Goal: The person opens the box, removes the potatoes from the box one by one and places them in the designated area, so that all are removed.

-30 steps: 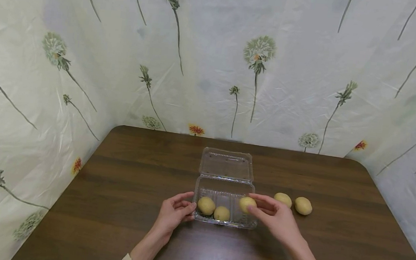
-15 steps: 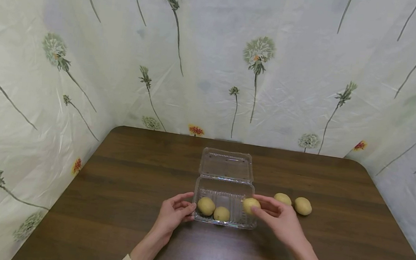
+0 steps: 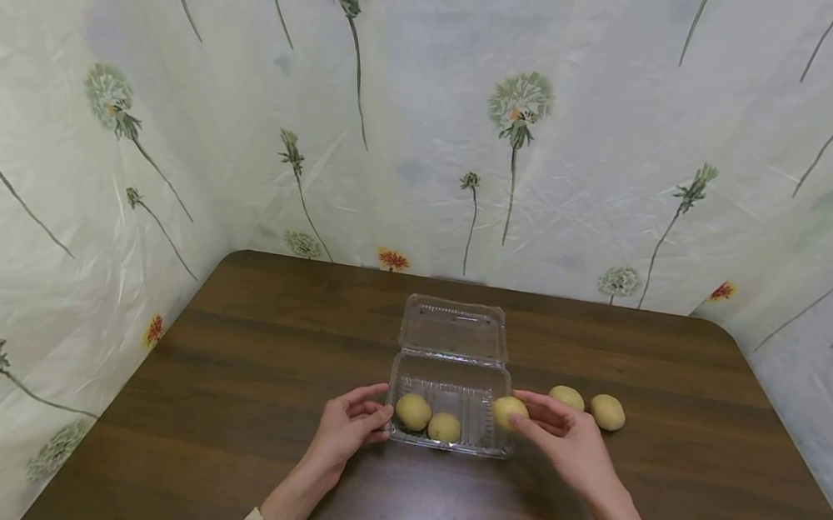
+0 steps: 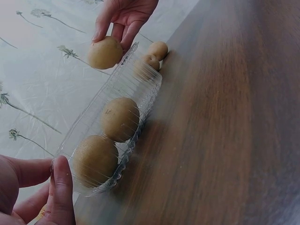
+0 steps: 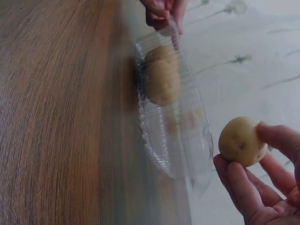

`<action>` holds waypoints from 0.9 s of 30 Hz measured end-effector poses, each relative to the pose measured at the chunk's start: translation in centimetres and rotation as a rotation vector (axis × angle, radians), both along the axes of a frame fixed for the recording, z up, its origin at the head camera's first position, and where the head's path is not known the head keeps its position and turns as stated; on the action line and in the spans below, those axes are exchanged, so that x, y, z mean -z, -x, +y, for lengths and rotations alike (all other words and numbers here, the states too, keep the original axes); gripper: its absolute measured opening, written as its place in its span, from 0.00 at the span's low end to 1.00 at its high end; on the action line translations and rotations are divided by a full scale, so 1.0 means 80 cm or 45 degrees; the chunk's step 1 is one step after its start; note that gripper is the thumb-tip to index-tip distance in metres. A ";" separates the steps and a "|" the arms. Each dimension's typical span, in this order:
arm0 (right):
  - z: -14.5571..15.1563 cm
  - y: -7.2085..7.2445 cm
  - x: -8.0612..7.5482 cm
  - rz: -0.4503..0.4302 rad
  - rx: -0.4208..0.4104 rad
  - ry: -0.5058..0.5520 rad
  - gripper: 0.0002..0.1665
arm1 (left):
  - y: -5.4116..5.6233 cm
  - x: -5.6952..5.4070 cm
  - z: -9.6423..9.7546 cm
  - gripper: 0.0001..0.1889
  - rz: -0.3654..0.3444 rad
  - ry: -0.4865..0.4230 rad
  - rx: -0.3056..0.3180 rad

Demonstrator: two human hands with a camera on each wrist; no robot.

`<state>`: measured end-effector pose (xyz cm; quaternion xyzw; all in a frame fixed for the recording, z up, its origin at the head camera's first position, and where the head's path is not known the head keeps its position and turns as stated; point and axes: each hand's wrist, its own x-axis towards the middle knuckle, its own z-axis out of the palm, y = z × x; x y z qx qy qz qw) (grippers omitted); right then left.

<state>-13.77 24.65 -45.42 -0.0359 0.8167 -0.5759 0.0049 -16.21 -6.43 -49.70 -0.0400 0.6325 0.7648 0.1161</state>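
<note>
A clear plastic clamshell container lies on the table with its lid folded back. Two potatoes, a left one and a smaller-looking one beside it, sit in its left half. My left hand pinches the container's left rim between thumb and fingers, seen closely in the left wrist view. My right hand holds another potato between thumb and fingertips. In the right wrist view that potato is above the container's rim, at its right end.
Two more potatoes, one nearer and one farther right, lie on the brown wooden table just beyond my right hand. A flower-printed curtain surrounds the table's back and sides.
My right hand has moved slightly to the right with its potato, from over the container's right part toward its right rim. The left hand and container have stayed put.
</note>
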 end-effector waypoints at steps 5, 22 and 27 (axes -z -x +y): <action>0.004 -0.002 0.002 0.010 0.012 -0.007 0.25 | -0.001 -0.001 0.000 0.23 -0.007 -0.001 -0.001; 0.016 -0.006 0.010 0.004 0.037 -0.018 0.27 | -0.001 0.000 -0.001 0.23 -0.005 -0.003 0.002; 0.020 -0.009 0.012 -0.014 0.045 -0.022 0.27 | -0.001 0.000 -0.001 0.23 -0.003 -0.007 -0.001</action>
